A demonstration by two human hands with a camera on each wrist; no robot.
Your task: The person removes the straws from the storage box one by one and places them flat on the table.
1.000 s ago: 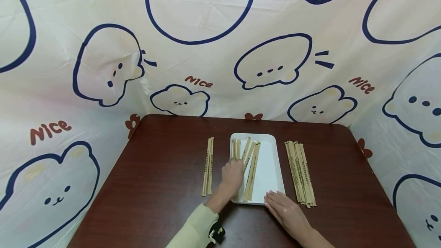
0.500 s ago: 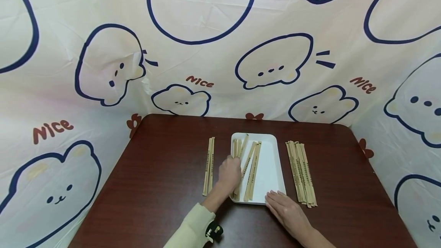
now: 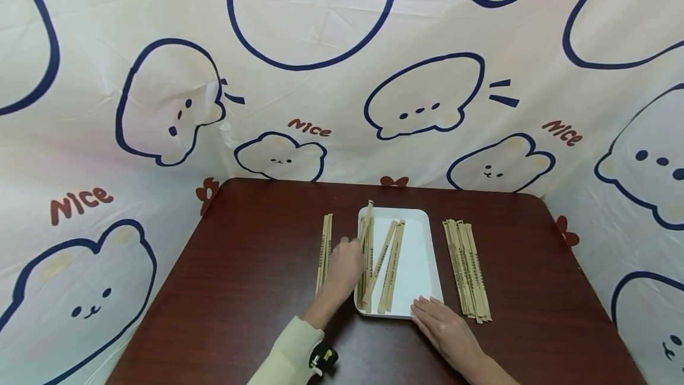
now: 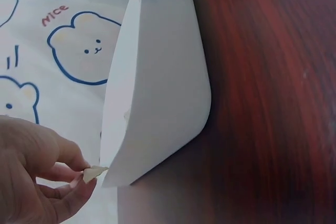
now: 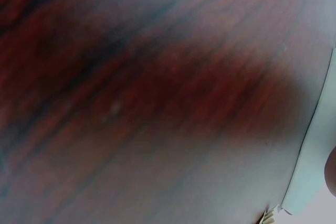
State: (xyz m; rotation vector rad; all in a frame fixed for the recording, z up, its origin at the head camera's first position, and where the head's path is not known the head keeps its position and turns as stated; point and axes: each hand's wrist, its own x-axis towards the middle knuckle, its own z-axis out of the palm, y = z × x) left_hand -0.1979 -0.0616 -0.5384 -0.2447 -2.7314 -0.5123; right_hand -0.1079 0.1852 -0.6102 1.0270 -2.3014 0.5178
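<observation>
My left hand [image 3: 346, 263] is at the left rim of a white tray [image 3: 419, 260]. In the left wrist view its thumb and fingers pinch the end of a slim paper-wrapped stick [image 4: 93, 173] beside the tray corner. Several similar tan paper-wrapped sticks [image 3: 392, 266] with dark print lie inside the tray, bunched at its left and fanned towards the middle. The held stick's far part overlaps the left bunch. My right hand [image 3: 446, 328], fingers straight, rests on the tray's front right corner; only a fingertip [image 5: 331, 171] shows in the right wrist view.
Left of the tray, paper-wrapped sticks [image 3: 325, 242] lie on the brown table [image 3: 256, 290], partly hidden by my left hand. A thicker row of paper-wrapped sticks [image 3: 466, 272] lies to the right. A cartoon-printed cloth [image 3: 342, 94] hangs behind and along the sides.
My left hand has shifted left, carrying the pinched stick from beside the middle sticks over to the left bunch. My right hand has stayed at the tray corner.
</observation>
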